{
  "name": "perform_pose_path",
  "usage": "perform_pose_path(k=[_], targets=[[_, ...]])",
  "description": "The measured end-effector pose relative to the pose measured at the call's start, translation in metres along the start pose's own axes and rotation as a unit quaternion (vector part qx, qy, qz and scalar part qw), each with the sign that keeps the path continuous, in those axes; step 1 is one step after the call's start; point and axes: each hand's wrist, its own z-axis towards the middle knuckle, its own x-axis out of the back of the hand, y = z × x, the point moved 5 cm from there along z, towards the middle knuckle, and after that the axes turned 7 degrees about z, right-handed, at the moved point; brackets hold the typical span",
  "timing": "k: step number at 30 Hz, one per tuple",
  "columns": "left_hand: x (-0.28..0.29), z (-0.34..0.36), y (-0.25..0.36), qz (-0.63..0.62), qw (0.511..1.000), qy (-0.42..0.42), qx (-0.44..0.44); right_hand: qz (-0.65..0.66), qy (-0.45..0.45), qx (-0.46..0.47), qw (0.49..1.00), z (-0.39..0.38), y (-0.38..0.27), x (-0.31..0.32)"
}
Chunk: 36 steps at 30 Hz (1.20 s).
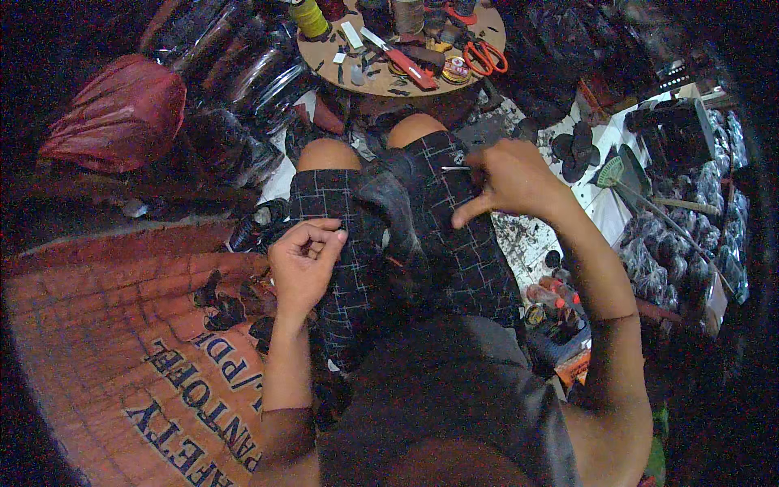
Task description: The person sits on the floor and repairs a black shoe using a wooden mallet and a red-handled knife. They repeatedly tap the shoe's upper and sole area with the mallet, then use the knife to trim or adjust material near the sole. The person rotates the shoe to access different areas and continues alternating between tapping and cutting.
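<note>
Between my knees rests a dark, shiny shoe-like piece, dim and partly lost against my black checked shorts. My left hand is over my left thigh, thumb and forefinger pinched together. Whatever that pinch holds, if anything, is too small to make out. Above my right thigh is my right hand, its fingers curled and its thumb stretched out toward me. A thin silvery metal tool juts left from its curled fingers; the rest of the tool is hidden in the hand.
Ahead stands a round wooden table with a yellow-green thread spool, a red-handled knife and orange-handled scissors. An orange printed sack spreads at left. A green fly swatter and plastic-wrapped goods lie right.
</note>
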Motion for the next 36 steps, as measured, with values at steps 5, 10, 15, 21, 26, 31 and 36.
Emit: perform_pose_path(k=[5, 10, 15, 21, 26, 31, 36], targets=[[-0.004, 0.000, -0.004, 0.035, 0.999, -0.007, -0.013, -0.185, 0.060, 0.165, 0.967, 0.014, -0.019, -0.016], [0.011, 0.000, -0.032, -0.210, 0.975, 0.025, 0.068, 0.462, -0.113, 0.209, 0.855, -0.003, 0.038, -0.030], [0.026, -0.004, -0.044, -0.576, 0.805, 0.087, 0.111, 0.885, 0.298, 0.213, 0.288, -0.050, 0.119, 0.016], [-0.005, 0.015, -0.005, -0.548, 0.832, -0.052, 0.077, 0.485, 0.156, -0.041, 0.859, -0.034, 0.006, -0.072], [-0.020, 0.007, 0.039, 0.194, 0.967, -0.046, -0.159, 0.376, 0.058, -0.122, 0.917, -0.031, -0.020, -0.071], [-0.019, -0.009, 0.009, 0.347, 0.898, -0.006, -0.270, 0.850, 0.133, -0.108, 0.498, -0.014, -0.045, -0.084], [0.069, -0.025, -0.099, 0.276, 0.934, 0.087, -0.209, 0.769, 0.152, -0.168, 0.598, 0.003, -0.053, -0.113]])
